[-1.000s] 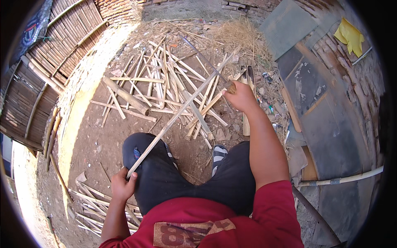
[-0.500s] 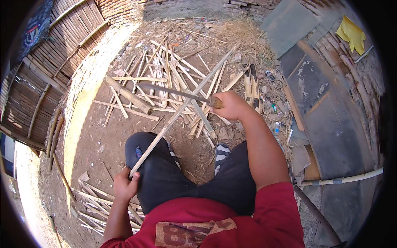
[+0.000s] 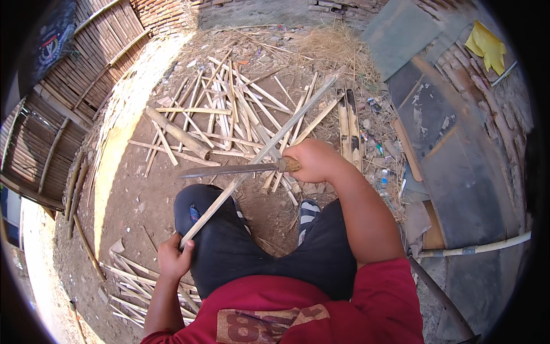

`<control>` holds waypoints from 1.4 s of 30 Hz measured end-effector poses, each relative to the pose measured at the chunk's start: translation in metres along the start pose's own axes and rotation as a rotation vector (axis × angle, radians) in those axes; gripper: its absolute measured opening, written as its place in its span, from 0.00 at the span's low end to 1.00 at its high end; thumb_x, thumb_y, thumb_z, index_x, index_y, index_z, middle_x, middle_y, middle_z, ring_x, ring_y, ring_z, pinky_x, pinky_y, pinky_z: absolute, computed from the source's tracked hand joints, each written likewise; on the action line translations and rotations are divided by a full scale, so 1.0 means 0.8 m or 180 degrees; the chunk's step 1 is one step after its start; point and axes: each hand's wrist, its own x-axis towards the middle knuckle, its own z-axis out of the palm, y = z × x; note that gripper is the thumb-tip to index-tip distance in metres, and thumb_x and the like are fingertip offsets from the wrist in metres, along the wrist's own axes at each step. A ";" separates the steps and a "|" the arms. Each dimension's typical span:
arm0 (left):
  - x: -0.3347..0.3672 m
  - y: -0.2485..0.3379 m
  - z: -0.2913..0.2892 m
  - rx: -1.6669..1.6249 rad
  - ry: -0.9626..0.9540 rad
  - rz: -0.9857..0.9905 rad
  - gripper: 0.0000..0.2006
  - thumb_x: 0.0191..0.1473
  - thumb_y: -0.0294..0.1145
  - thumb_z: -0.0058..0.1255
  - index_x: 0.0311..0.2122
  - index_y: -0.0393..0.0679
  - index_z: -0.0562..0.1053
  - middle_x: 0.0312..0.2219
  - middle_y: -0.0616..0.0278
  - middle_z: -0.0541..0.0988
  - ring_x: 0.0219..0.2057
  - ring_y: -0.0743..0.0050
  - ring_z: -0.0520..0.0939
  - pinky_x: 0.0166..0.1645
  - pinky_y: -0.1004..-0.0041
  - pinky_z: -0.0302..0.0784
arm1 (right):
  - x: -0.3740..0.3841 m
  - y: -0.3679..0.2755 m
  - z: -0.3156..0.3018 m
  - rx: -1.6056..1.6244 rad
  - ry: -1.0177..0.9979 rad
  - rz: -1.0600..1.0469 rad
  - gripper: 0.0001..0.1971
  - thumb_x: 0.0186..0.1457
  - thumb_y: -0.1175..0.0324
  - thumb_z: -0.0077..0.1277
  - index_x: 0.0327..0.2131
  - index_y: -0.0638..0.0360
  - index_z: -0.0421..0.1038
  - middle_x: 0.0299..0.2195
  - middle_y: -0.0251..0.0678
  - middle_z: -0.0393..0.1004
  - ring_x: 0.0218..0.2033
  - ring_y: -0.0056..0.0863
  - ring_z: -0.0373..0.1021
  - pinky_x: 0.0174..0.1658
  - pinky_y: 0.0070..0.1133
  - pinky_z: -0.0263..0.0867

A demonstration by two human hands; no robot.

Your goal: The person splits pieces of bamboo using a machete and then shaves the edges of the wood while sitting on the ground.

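Note:
My left hand [image 3: 174,257] is closed round the near end of a long, pale bamboo strip [image 3: 215,208], beside my left knee. The strip slants up and away to the right, its far end over the heap of split strips. My right hand [image 3: 314,161] grips the wooden handle of a machete [image 3: 226,170]. Its dark blade points left and lies across the middle of the strip, just beyond my knees. Whether the edge bites into the strip I cannot tell.
Split bamboo strips [image 3: 232,106] lie heaped on the ground ahead, with a thick bamboo piece [image 3: 179,133] at their left. More strips [image 3: 134,286] lie by my left side. Dark panels [image 3: 458,166] and a pale pole [image 3: 487,246] are on the right. A bamboo-slat wall [image 3: 106,43] stands at far left.
The machete has come down along the strip toward me, its blade swinging level. My right hand has moved nearer and slightly left. The strip's far end has shifted a little to the right.

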 end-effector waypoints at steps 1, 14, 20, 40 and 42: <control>-0.001 0.000 0.000 -0.0013 -0.0027 0.0044 0.35 0.57 0.67 0.54 0.26 0.36 0.71 0.18 0.43 0.73 0.23 0.37 0.78 0.29 0.53 0.71 | 0.004 0.019 -0.002 0.0277 0.0090 0.0220 0.18 0.50 0.56 0.65 0.41 0.56 0.79 0.36 0.47 0.82 0.41 0.49 0.79 0.45 0.38 0.74; 0.001 0.003 0.003 0.0089 -0.0002 -0.0030 0.35 0.58 0.67 0.53 0.25 0.37 0.70 0.17 0.43 0.72 0.23 0.35 0.77 0.29 0.52 0.70 | 0.004 0.004 0.017 0.0072 0.0193 0.0016 0.20 0.51 0.57 0.66 0.43 0.59 0.79 0.36 0.51 0.81 0.39 0.50 0.79 0.44 0.38 0.73; -0.004 -0.001 0.003 0.0028 0.0038 0.0052 0.34 0.57 0.67 0.54 0.25 0.37 0.69 0.17 0.44 0.71 0.22 0.37 0.76 0.28 0.53 0.69 | 0.022 0.058 0.009 0.0828 0.0258 0.0591 0.22 0.51 0.59 0.64 0.49 0.54 0.78 0.41 0.49 0.82 0.44 0.47 0.79 0.49 0.38 0.73; -0.004 0.002 0.005 0.0083 0.0140 0.0137 0.35 0.57 0.67 0.54 0.26 0.36 0.70 0.17 0.43 0.72 0.22 0.37 0.76 0.29 0.53 0.69 | 0.017 0.085 0.000 0.1400 0.0671 0.1169 0.25 0.51 0.56 0.66 0.48 0.62 0.79 0.38 0.50 0.82 0.39 0.44 0.79 0.46 0.35 0.74; -0.001 0.008 0.001 0.0071 0.0083 0.0068 0.35 0.57 0.67 0.55 0.26 0.36 0.70 0.17 0.44 0.72 0.22 0.38 0.76 0.28 0.53 0.69 | 0.016 0.091 0.009 0.1202 0.1232 0.1224 0.24 0.53 0.56 0.65 0.49 0.61 0.79 0.38 0.51 0.82 0.40 0.47 0.79 0.47 0.36 0.73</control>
